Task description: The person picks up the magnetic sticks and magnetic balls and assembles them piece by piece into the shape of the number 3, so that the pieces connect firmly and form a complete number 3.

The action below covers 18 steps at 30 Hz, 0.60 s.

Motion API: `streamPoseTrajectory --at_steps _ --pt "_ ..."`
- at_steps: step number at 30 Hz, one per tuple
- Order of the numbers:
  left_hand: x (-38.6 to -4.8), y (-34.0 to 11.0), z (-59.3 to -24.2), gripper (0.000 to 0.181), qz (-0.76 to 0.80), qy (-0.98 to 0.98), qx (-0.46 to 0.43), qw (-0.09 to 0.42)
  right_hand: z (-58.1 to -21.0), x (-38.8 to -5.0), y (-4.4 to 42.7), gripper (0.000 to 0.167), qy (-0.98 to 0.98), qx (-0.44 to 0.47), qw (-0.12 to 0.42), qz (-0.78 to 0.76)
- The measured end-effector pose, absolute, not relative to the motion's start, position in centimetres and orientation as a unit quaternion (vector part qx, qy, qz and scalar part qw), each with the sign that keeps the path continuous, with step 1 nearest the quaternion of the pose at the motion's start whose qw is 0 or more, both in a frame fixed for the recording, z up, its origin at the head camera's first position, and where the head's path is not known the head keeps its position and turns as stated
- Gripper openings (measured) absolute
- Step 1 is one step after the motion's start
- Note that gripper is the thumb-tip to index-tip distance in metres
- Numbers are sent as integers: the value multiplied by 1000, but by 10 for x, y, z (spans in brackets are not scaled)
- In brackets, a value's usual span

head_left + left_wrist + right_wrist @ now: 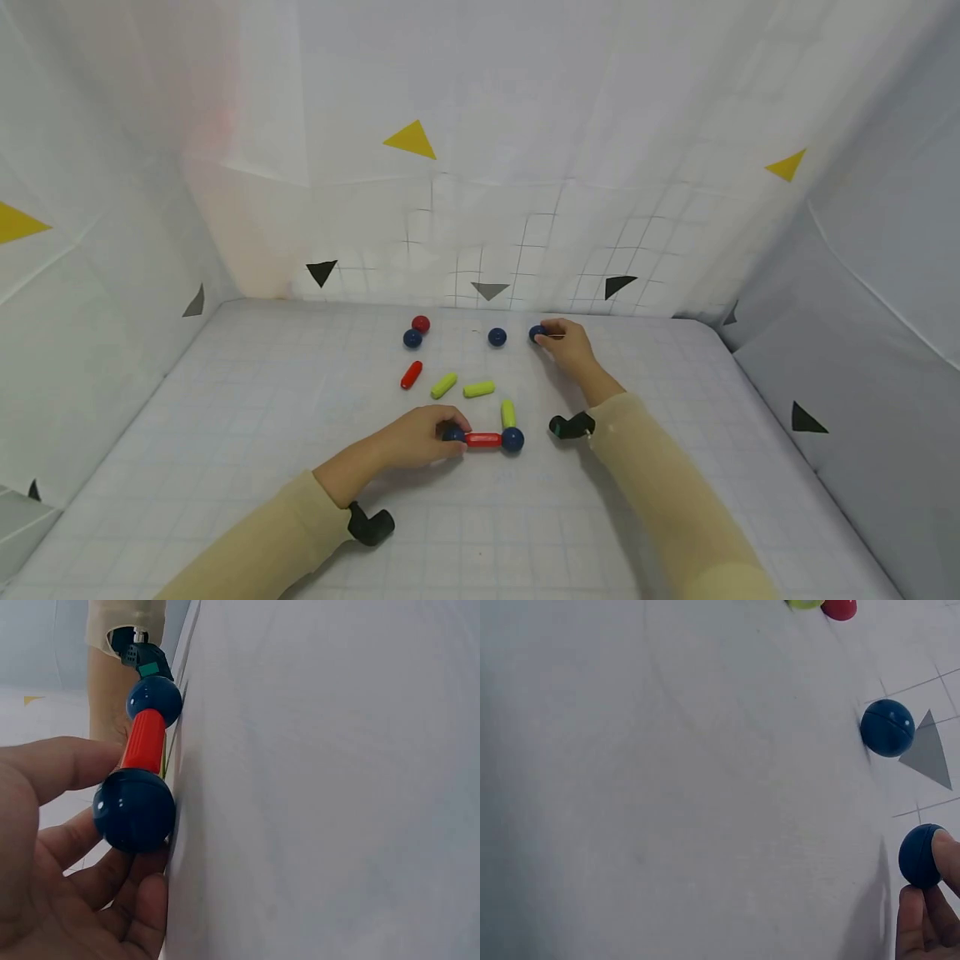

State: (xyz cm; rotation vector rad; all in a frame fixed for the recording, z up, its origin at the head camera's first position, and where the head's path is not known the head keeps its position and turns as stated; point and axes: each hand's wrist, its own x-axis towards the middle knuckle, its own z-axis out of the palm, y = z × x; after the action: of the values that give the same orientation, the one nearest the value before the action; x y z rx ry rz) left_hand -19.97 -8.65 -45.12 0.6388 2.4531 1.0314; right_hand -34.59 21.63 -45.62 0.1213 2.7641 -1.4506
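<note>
My left hand (422, 435) curls round a blue ball (135, 811) at one end of a red rod (483, 440). A second blue ball (512, 440) is joined to the rod's other end, and a yellow-green rod (508, 413) runs from it toward the back. Farther back on the right, my right hand (570, 343) pinches another blue ball (920, 856) between thumb and fingers. To its left, a loose blue ball (497, 337) sits on the table.
A red ball (421, 324) and a blue ball (412, 338) sit together at the back of the white table (300, 367). Between them and my left hand lie a loose red rod (411, 375) and two yellow-green rods (444, 385). White walls enclose the table's back and sides.
</note>
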Motion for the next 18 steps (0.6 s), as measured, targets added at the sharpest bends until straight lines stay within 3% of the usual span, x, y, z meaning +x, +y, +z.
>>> streamPoseTrajectory --at_steps 18 --pt "-200 -76 -452 23 370 874 241 203 -437 -310 218 42 867 33 39 -495"
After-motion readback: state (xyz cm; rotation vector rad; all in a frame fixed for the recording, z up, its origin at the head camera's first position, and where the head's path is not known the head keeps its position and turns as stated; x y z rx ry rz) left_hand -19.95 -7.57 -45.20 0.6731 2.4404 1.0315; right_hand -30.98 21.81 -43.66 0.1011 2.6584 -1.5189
